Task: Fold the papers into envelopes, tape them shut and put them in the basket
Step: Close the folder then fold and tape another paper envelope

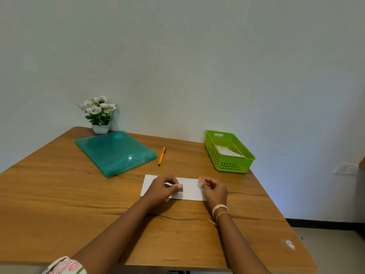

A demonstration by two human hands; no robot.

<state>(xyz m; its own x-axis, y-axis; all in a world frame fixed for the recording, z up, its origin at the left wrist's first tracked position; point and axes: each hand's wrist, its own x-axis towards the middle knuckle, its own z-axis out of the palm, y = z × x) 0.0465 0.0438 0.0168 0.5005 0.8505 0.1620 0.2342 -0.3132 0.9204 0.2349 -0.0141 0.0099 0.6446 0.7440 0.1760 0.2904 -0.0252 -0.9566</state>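
A folded white paper envelope (190,187) lies flat on the wooden table (79,194) in front of me. My left hand (161,189) rests over its left half and pinches a thin white strip and a small greenish sticker piece (180,188) against the paper. My right hand (214,191) hovers at the envelope's right end and pinches a small pinkish piece of sticker or tape (201,181). The green plastic basket (229,152) stands at the back right with white folded paper (230,152) inside it.
A teal plastic document folder (115,152) lies at the back left, with an orange pen (162,155) beside it. A small white pot of white flowers (99,114) stands against the wall. The table's right edge runs close to the basket.
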